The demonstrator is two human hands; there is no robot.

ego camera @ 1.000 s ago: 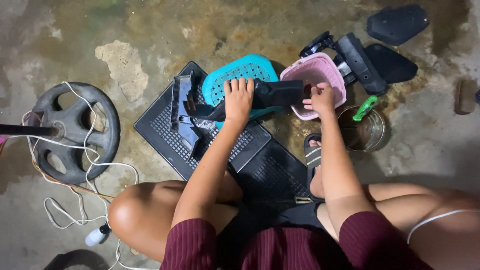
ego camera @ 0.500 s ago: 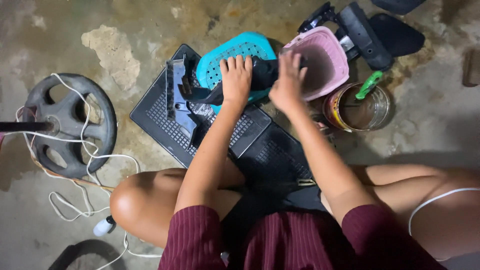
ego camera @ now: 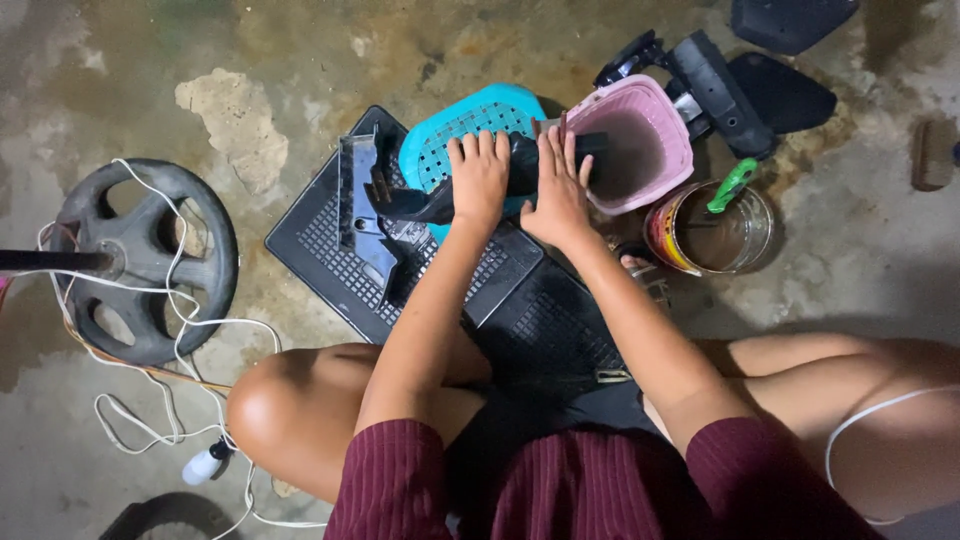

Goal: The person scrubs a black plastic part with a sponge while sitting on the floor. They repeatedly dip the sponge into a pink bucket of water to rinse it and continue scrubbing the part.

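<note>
A long black plastic part [ego camera: 425,205] lies across the top of a turquoise perforated basket [ego camera: 470,125] and reaches towards a pink basket [ego camera: 660,125]. My left hand [ego camera: 480,175] lies palm down on the part, fingers together and curled over its far edge. Beside it, my right hand [ego camera: 560,190] presses flat on the same part with fingers spread. Both forearms reach forward from my maroon sleeves. I am crouched with my knees out to either side.
Black grid-patterned mats [ego camera: 350,255] lie under the baskets. A metal tin [ego camera: 715,230] holding a green-handled tool [ego camera: 733,184] stands at the right. More black plastic parts [ego camera: 730,85] lie at the top right. At the left are a dark wheel [ego camera: 145,260] and white cable [ego camera: 160,420].
My right hand has left the pink basket's rim and moved left onto the black part beside my left hand. The camera has shifted slightly closer.
</note>
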